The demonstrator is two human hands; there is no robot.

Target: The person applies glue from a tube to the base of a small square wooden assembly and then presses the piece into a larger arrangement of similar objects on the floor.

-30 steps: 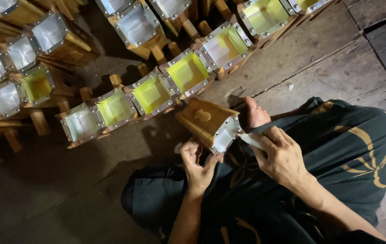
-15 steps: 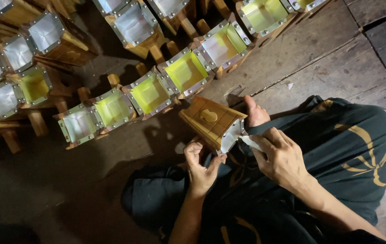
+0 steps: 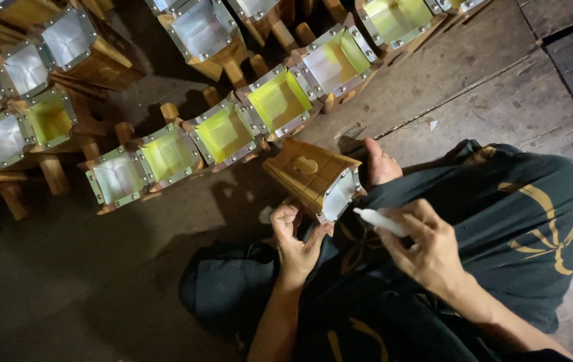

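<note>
White stick point(image 3: 381, 221) withdrawn from metal-rimmed wooden box point(image 3: 315, 175), pinched in right hand point(image 3: 427, 251); box steadied by left hand's point(image 3: 294, 243) grip.

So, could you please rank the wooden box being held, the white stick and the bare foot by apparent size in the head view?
1. Wooden box
2. Bare foot
3. White stick

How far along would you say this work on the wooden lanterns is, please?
Done, it seems: rows of wooden lanterns lie on the plank floor, panes fitted, several yellow-green. In hand: one wooden lantern rests tilted on the lap, the left hand at its metal-edged end and the right hand pointing a white stick towards that opening. What is left cannot be told; no unfinished ones show.
</note>
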